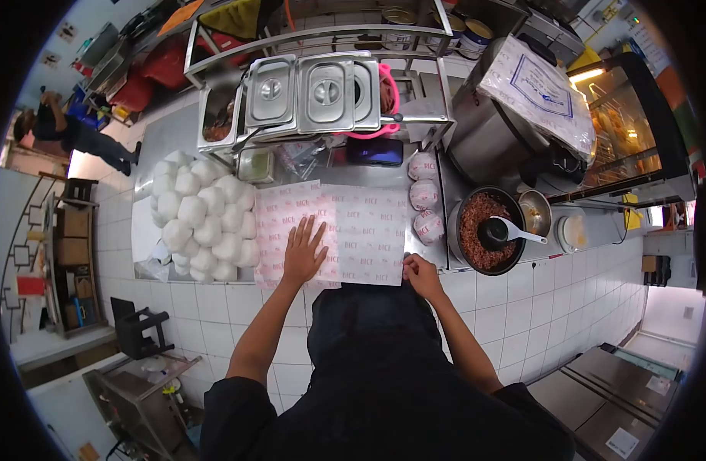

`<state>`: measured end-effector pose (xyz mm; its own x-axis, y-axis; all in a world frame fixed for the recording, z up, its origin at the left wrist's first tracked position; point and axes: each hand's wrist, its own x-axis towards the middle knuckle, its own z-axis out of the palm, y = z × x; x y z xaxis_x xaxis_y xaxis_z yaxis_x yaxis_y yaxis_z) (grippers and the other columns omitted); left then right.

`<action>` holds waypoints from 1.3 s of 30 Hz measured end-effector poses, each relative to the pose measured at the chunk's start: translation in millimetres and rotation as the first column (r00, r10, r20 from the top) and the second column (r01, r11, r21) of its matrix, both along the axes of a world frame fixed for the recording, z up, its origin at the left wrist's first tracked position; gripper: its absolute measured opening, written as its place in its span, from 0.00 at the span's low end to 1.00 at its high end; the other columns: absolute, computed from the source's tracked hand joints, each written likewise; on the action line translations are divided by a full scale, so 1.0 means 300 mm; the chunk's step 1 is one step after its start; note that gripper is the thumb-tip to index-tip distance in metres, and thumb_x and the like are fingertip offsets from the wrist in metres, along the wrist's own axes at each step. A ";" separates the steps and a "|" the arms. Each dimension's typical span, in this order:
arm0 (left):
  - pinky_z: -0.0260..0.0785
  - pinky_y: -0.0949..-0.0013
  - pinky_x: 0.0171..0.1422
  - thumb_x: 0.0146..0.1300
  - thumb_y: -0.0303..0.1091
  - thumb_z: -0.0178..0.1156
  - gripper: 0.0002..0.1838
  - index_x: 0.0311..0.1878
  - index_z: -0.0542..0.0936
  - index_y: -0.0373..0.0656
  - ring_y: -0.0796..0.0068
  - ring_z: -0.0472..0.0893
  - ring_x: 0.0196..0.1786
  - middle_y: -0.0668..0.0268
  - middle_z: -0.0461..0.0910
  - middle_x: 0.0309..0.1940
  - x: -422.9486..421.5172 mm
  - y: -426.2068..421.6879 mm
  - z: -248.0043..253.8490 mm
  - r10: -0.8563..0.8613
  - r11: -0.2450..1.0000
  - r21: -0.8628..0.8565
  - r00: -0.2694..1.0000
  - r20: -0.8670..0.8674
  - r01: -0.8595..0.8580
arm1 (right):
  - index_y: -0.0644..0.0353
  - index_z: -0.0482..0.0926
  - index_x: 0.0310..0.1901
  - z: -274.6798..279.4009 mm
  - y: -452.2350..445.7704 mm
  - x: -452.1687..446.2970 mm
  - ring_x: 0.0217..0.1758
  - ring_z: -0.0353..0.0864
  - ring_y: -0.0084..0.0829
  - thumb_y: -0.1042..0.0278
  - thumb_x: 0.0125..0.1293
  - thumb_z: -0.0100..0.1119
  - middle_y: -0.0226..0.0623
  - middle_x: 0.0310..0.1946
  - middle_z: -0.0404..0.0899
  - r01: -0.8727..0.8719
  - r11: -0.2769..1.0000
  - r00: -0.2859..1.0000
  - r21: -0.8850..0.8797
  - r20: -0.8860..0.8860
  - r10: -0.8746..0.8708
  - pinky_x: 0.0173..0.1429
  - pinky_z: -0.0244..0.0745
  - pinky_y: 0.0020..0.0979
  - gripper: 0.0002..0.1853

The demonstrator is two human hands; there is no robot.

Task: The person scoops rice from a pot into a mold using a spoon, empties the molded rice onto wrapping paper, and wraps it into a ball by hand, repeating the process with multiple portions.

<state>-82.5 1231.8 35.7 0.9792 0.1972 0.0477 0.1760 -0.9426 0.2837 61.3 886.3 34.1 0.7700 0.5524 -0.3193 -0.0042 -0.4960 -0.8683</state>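
Printed wrapping paper lies flat on the steel counter in front of me, its sheets overlapping. My left hand rests on the pinkish part with its fingers spread. At the paper's right front corner, my right hand has its fingers pinched together on the edge. Left of the paper is a pile of round white dough-like balls. Several wrapped round bundles stand in a column on the right. Beyond them, a dark pan holds reddish-brown food, with a black and white ladle in it.
Behind the paper, a metal rack carries lidded steel trays. A dark phone-like object lies below it. A large steel pot and a lit glass cabinet stand at the right. Another person is far left.
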 end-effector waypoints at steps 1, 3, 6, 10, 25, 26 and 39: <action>0.44 0.43 0.88 0.77 0.52 0.54 0.37 0.86 0.61 0.58 0.53 0.50 0.88 0.56 0.51 0.87 0.000 0.002 -0.004 -0.001 1.000 0.015 1.000 -0.009 0.001 | 0.66 0.80 0.47 0.008 0.001 -0.010 0.34 0.91 0.26 0.78 0.73 0.62 0.36 0.29 0.85 0.017 1.000 0.999 0.007 -0.035 -0.017 0.41 0.83 0.27 0.05; 0.41 0.42 0.88 0.77 0.52 0.54 0.37 0.86 0.60 0.56 0.52 0.48 0.89 0.54 0.49 0.88 -0.003 -0.016 -0.009 0.019 1.000 -0.002 1.000 -0.024 -0.019 | 0.64 0.78 0.48 0.008 0.004 -0.026 0.31 0.90 0.30 0.70 0.72 0.65 0.43 0.28 0.86 0.059 0.998 0.998 0.020 0.034 -0.059 0.40 0.82 0.31 0.09; 0.36 0.38 0.88 0.78 0.52 0.53 0.38 0.86 0.58 0.53 0.48 0.45 0.89 0.50 0.46 0.88 0.008 -0.064 -0.027 0.079 0.996 0.035 0.996 -0.052 -0.077 | 0.62 0.74 0.46 0.018 0.049 -0.042 0.31 0.88 0.34 0.64 0.66 0.74 0.41 0.29 0.83 0.151 0.984 0.988 -0.096 -0.011 -0.153 0.39 0.80 0.35 0.17; 0.34 0.34 0.87 0.79 0.53 0.51 0.38 0.87 0.56 0.52 0.45 0.43 0.89 0.46 0.44 0.87 0.018 -0.139 -0.041 0.151 0.988 0.040 0.987 -0.044 -0.150 | 0.58 0.72 0.43 0.003 0.062 -0.097 0.35 0.79 0.32 0.65 0.57 0.80 0.37 0.31 0.76 0.180 0.965 0.973 -0.191 0.181 -0.146 0.42 0.76 0.36 0.22; 0.37 0.31 0.84 0.74 0.48 0.60 0.37 0.84 0.63 0.52 0.42 0.47 0.87 0.47 0.52 0.85 0.185 -0.411 0.115 0.249 0.967 -0.070 0.965 0.078 -0.244 | 0.63 0.83 0.46 0.370 -0.190 0.060 0.37 0.85 0.37 0.70 0.66 0.71 0.41 0.37 0.85 0.027 0.996 0.994 0.090 0.099 -0.036 0.46 0.80 0.38 0.11; 0.39 0.32 0.84 0.73 0.46 0.62 0.36 0.82 0.66 0.52 0.43 0.50 0.86 0.48 0.56 0.83 0.245 -0.461 0.186 0.233 0.970 -0.106 0.962 0.141 -0.220 | 0.63 0.83 0.48 0.474 -0.257 0.118 0.38 0.87 0.38 0.70 0.69 0.69 0.43 0.40 0.87 0.068 0.991 0.992 0.115 0.102 -0.080 0.46 0.81 0.38 0.10; 0.72 0.46 0.71 0.53 0.37 0.80 0.46 0.77 0.71 0.53 0.41 0.72 0.69 0.47 0.71 0.66 0.926 -1.195 0.461 -0.341 0.923 -0.274 0.906 -0.253 0.271 | 0.54 0.75 0.56 0.456 -0.742 0.666 0.46 0.87 0.45 0.50 0.63 0.73 0.40 0.38 0.86 0.133 0.720 0.759 -0.681 0.537 0.368 0.56 0.74 0.51 0.26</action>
<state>195.4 873.3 174.0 0.9557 -0.1433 -0.2571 -0.0036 -0.8790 0.4768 261.1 663.9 170.9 0.8613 0.4934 -0.1217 0.4845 -0.8695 -0.0961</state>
